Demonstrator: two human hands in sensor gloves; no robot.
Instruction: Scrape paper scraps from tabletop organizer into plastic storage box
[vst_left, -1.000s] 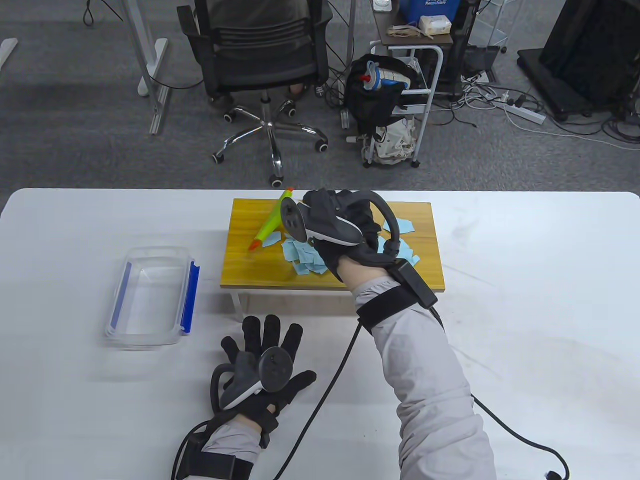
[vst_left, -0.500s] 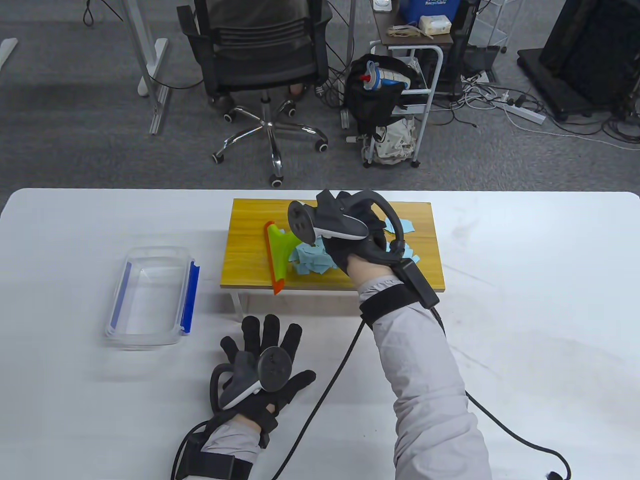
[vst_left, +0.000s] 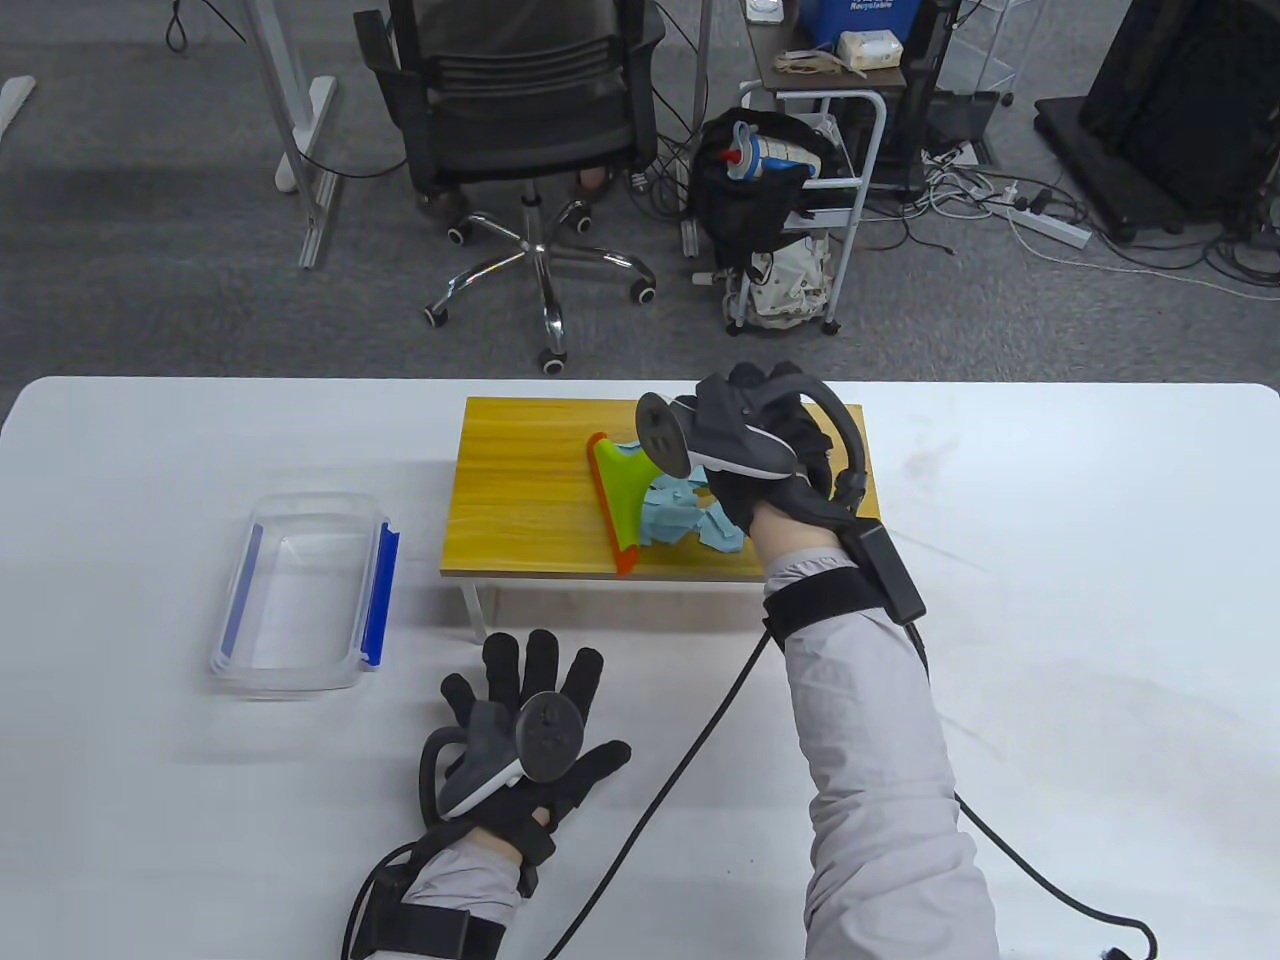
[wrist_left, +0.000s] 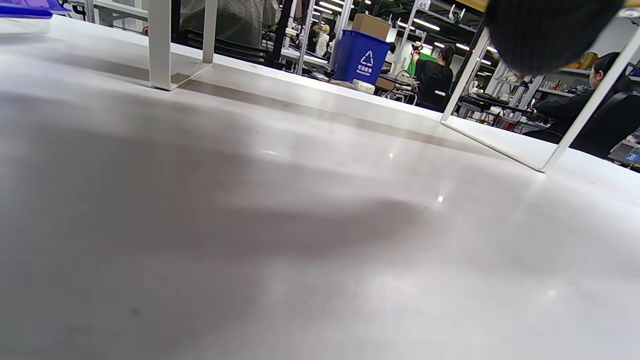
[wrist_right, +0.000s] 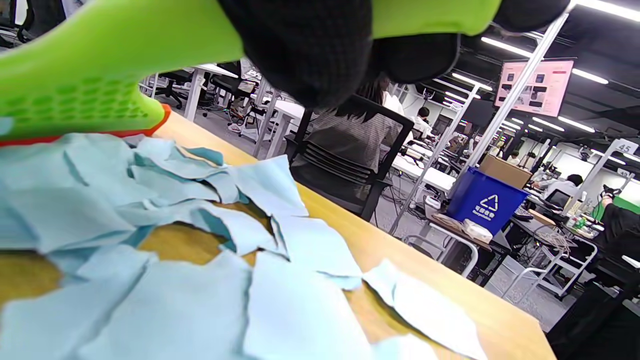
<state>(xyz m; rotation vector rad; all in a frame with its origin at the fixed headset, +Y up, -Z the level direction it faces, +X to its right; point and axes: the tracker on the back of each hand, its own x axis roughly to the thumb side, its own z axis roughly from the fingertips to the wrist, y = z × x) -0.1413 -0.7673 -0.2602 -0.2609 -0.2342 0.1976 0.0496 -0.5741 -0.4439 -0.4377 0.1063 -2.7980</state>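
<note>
- On the right half of the wooden tabletop organizer (vst_left: 520, 490) lies a heap of light blue paper scraps (vst_left: 680, 520), near the front edge.
- A green scraper (vst_left: 618, 490) with an orange edge stands against the left side of the heap, its blade touching the wood.
- The right hand (vst_left: 770, 470) grips the handle of the scraper; in the right wrist view the dark fingers (wrist_right: 310, 45) wrap around the green handle just above the scraps.
- The plastic storage box (vst_left: 300, 600), clear with blue clips, stands on the white table (vst_left: 1080, 600) to the left of the organizer, well apart from the scraps.
- The left hand (vst_left: 530, 740) rests flat on the table in front of the organizer, fingers spread, holding nothing.
</note>
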